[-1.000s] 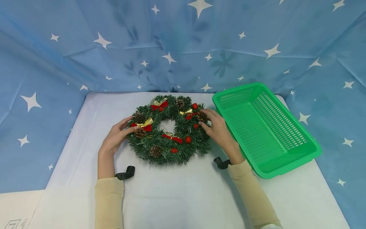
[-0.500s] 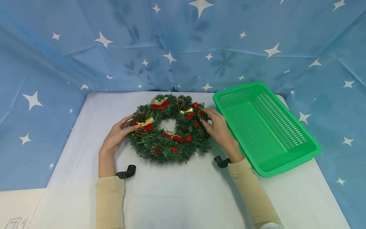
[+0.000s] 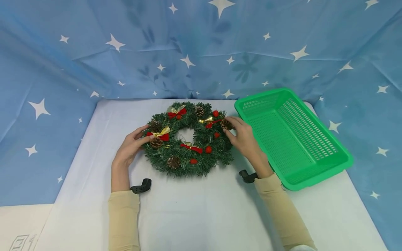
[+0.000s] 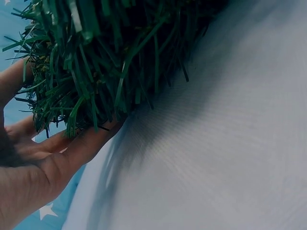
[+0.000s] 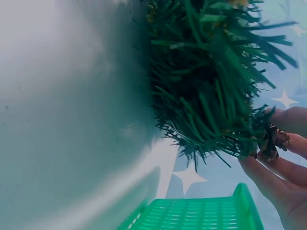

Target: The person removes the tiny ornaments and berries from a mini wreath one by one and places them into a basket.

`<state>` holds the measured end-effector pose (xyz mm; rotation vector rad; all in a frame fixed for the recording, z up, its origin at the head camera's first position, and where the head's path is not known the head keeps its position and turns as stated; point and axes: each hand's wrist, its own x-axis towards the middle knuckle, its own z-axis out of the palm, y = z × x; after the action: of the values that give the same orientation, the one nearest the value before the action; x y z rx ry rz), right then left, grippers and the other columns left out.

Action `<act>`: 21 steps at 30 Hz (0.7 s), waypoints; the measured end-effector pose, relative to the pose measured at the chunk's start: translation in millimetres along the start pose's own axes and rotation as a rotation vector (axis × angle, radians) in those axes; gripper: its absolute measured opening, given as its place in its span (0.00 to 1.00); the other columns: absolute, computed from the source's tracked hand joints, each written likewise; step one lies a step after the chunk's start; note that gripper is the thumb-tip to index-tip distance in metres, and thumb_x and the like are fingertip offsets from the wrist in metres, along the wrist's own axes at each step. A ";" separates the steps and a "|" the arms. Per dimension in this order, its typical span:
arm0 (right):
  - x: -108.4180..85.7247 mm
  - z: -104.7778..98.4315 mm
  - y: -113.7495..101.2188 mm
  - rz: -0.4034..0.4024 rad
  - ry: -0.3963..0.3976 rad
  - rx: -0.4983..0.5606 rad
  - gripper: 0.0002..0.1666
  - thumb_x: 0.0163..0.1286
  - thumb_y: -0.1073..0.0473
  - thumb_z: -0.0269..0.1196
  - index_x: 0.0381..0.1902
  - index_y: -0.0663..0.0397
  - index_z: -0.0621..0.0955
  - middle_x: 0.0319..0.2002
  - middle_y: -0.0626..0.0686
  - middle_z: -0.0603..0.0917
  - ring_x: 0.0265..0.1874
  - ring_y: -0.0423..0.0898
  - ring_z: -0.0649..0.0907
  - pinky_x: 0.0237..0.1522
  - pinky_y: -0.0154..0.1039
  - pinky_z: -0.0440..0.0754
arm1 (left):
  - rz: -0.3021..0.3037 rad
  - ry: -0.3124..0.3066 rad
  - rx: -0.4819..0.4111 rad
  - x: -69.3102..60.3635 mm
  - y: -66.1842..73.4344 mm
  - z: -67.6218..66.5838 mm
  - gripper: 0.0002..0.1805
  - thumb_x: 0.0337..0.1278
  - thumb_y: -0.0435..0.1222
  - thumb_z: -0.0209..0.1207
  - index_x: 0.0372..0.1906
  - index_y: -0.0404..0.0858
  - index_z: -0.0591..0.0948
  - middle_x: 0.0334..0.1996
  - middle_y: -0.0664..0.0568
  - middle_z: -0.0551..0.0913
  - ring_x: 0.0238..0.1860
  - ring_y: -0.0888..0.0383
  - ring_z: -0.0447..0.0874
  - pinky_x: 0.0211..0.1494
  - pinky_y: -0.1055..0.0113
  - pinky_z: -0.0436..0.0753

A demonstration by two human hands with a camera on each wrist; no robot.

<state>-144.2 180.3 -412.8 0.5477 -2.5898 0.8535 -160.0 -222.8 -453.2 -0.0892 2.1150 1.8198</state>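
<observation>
The wreath [image 3: 183, 158] is covered in rough, slightly glossy plastic-looking needles [image 5: 211, 91] and studded with woody cones [image 3: 173, 162] and shiny foil-like ribbons [image 3: 164, 130]. Smooth plastic is seen in the basket [image 3: 282, 139], a matt, cloth-like finish on the counter [image 3: 194, 212], creased fabric in the curtain [image 3: 201, 78].

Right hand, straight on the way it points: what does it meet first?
The right hand would first meet the pine cone it pinches; beyond that, probably greenery of the wreath, though depth is unclear.
</observation>
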 end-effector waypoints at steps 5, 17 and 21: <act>-0.8 -7.2 -4.6 0.008 -0.004 -0.003 0.27 0.65 0.70 0.72 0.61 0.71 0.80 0.57 0.69 0.82 0.45 0.62 0.87 0.44 0.52 0.87 | -0.002 -0.002 0.004 0.1 0.9 1.0 0.41 0.72 0.44 0.62 0.83 0.46 0.57 0.84 0.43 0.43 0.83 0.46 0.43 0.66 0.51 0.68; -0.9 -28.3 -16.1 0.010 -0.017 0.011 0.27 0.64 0.72 0.71 0.61 0.72 0.80 0.58 0.70 0.82 0.48 0.64 0.87 0.45 0.52 0.87 | -0.003 0.005 0.008 -1.1 0.8 -0.6 0.43 0.70 0.47 0.64 0.83 0.45 0.58 0.84 0.43 0.43 0.83 0.46 0.46 0.40 0.66 0.74; -2.8 -35.5 -18.1 0.015 -0.015 -0.003 0.27 0.63 0.74 0.72 0.60 0.72 0.80 0.57 0.70 0.83 0.47 0.63 0.88 0.44 0.52 0.88 | -0.003 0.001 0.010 -0.8 1.2 0.4 0.43 0.70 0.48 0.64 0.83 0.45 0.57 0.84 0.43 0.42 0.83 0.46 0.46 0.40 0.66 0.74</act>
<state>-125.9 189.6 -378.5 0.5369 -2.6117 0.8539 -159.5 -222.4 -451.8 -0.0904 2.1230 1.8077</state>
